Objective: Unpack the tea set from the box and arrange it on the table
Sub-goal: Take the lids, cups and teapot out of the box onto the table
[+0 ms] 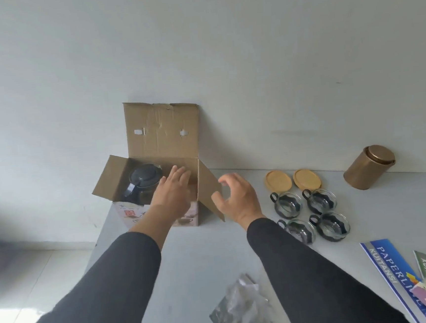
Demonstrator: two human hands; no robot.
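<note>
An open cardboard box [162, 129] stands at the table's far left corner against the wall, flaps spread. Inside it sits a glass teapot [144, 181] with a black lid and handle. My left hand [172, 193] reaches over the box opening, fingers straight, just right of the teapot, holding nothing. My right hand [237, 198] hovers beside the box's right flap [210, 190] with fingers loosely curled and empty. Several glass cups [321, 199] in black holders stand to the right, with two round wooden lids [278, 182] behind them.
A copper tin [368, 167] leans by the wall at far right. Receipt books [394, 271] lie at the near right edge. Crumpled plastic wrapping [241, 310] lies on the grey table [194, 255] near me. The table's left edge drops to the tiled floor.
</note>
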